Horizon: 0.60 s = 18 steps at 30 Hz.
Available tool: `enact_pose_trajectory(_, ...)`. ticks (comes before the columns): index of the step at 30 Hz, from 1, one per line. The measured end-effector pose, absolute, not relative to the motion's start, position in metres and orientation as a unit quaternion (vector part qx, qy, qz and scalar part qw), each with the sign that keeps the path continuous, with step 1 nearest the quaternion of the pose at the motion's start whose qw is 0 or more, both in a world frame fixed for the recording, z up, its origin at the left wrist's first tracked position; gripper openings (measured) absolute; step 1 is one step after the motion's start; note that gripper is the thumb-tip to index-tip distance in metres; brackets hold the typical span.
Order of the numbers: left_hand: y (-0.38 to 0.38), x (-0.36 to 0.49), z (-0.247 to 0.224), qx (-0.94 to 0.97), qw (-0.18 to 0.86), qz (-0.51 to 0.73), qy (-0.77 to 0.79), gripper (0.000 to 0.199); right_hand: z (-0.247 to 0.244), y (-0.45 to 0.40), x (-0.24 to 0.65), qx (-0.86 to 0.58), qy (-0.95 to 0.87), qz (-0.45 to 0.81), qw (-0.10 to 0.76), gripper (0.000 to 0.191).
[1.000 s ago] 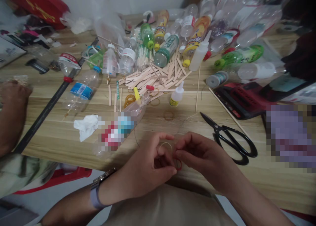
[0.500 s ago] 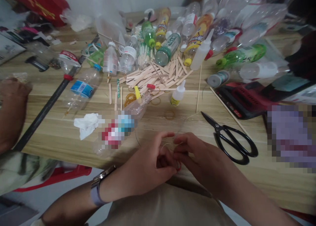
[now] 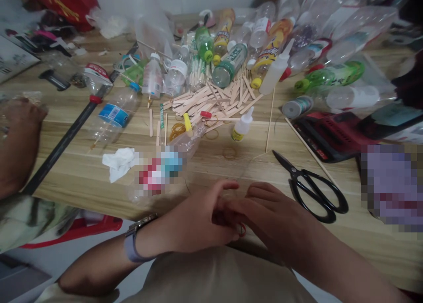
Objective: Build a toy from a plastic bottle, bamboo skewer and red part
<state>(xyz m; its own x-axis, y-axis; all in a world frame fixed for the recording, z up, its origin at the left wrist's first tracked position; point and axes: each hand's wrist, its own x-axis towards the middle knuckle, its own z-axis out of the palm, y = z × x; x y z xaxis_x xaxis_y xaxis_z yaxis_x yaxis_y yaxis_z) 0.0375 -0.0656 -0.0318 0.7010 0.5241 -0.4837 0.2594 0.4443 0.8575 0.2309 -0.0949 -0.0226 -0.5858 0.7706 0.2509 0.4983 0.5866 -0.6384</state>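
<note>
My left hand, with a watch on its wrist, is curled at the table's front edge around a small red ring-like piece. Against its fingers lies my right hand, its own fingers bent inward and partly hidden. What the fingertips pinch is too small to make out. A thin wire or thread runs from the hands toward a thin stick. Black scissors lie right of my right hand. Beyond my left hand, a clear bottle with a blurred label rests on its side.
Popsicle sticks are heaped mid-table, with several plastic bottles behind. A small glue bottle, rubber bands and a white tissue lie nearer. Another person's hand is at the left. A dark bar crosses the left side.
My right hand's fingers have moved in against my left hand and now cover more of the space between them. The view has shifted slightly, so the table items appear a little further right.
</note>
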Motion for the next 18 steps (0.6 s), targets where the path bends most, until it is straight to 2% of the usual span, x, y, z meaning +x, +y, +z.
enact_pose_trajectory(10, -0.060, 0.033, -0.034, 0.398, 0.852, 0.079, 0.330, 0.077, -0.021, -0.095, 0.236, -0.330, -0.840, 0.300, 0.309, 0.024)
enact_pose_trajectory(14, -0.059, 0.032, -0.035, 0.371, 0.868, 0.077, 0.321, 0.074, -0.020, -0.098, 0.241, -0.318, -0.842, 0.317, 0.298, 0.014)
enact_pose_trajectory(18, -0.058, 0.032, -0.037, 0.366, 0.873, 0.076, 0.312, 0.075, -0.019, -0.099, 0.243, -0.312, -0.839, 0.327, 0.301, 0.017)
